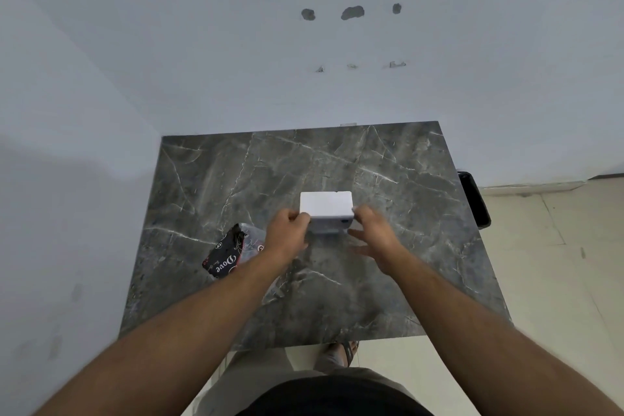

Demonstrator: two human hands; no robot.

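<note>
Head view: a small white box (326, 205) sits over the middle of the worktop (216, 179), a square slab of dark grey marble, polished and crossed by thin pale veins. The box is rectangular, with a smooth matt top, crisp edges and a shaded grey front face towards the person. Whether its base rests on the stone or is slightly raised cannot be told.

The left grip (290, 231) is clenched on the box's near left corner, its fingers curled against the side wall. The right grip (373, 233) is released: its thumb lies at the near right corner of the box, and its fingers stretch out straight and spread below the front face, a little blurred. Both bare forearms reach in from the lower edge.

Just beside the left wrist lies a crumpled wrapper (223, 257), glossy black with red trim and white script, joined to a clear crinkled film. A black plastic bin (474, 199) stands off the worktop's right edge on the floor (547, 263) of pale beige tiles. The wall (202, 44) behind is flat painted plaster, pitted with three rough holes. A sandalled foot (347, 349) shows under the near edge.
</note>
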